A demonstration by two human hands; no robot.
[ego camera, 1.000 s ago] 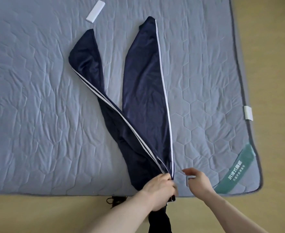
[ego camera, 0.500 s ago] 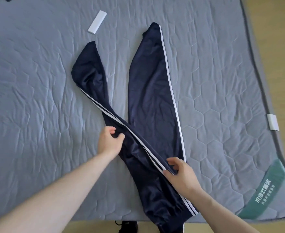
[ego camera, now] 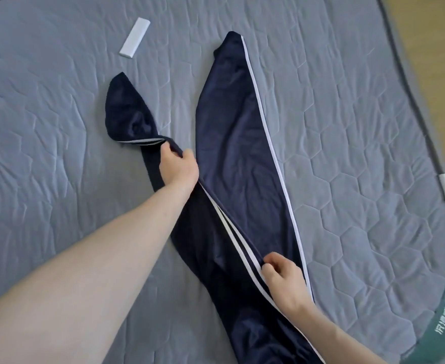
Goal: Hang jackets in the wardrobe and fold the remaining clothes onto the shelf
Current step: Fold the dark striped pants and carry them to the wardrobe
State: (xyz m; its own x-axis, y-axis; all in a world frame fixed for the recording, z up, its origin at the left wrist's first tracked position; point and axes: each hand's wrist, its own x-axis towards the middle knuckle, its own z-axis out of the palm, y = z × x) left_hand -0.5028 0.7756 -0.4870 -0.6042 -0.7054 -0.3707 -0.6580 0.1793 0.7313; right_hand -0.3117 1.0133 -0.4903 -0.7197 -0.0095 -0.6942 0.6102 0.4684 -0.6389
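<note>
trousers (ego camera: 242, 153) on mattress (ego camera: 347, 127); small block (ego camera: 134, 38), perhaps a remote, behind-left.

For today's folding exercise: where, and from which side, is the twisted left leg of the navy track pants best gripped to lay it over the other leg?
Probably at the twist, mid-leg on the navy track pants, where the left hand already grips from the near side. The cuff end beyond lies slack, so lifting there carries it across. The right hand pinches the striped seam.
</note>
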